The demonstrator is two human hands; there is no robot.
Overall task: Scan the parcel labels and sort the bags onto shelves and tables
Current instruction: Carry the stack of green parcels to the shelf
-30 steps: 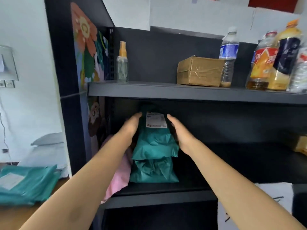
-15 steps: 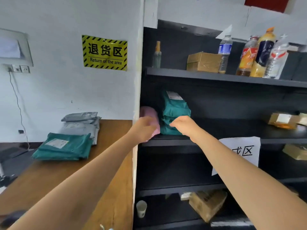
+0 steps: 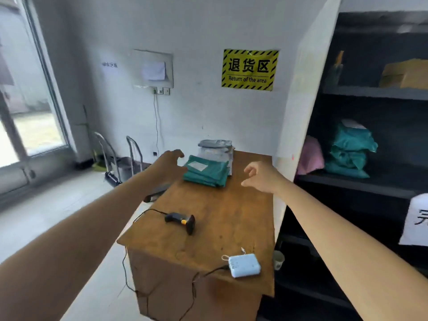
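Just left of centre frame, left hand raised, fingers loosely hooked, empty, just beside the near-left corner of a stack of teal bags. Right of centre, right hand likewise released, fingers slack and half curled, nothing in them, hanging over the far right part of the table.

Between the two hands, the teal bags: flat, soft, creased plastic, a white label on the top one, lying at the far end of the table. Touching them behind, a pile of grey bags, glossy and wrinkled.

Table of worn brown wood, mottled and scuffed. Nearer on it, a black pistol-shaped scanner with a yellow button, lying on its side, cable trailing off the left edge. At the near right corner, a pale blue rounded box with a lead plugged in.

At the right of frame, dark matte shelving. On its middle level, more teal bags, plump and stacked, with a pink bag just left of them; above, a blurred cardboard box.

Upper centre, on the white wall, a yellow sign with a black-striped border.
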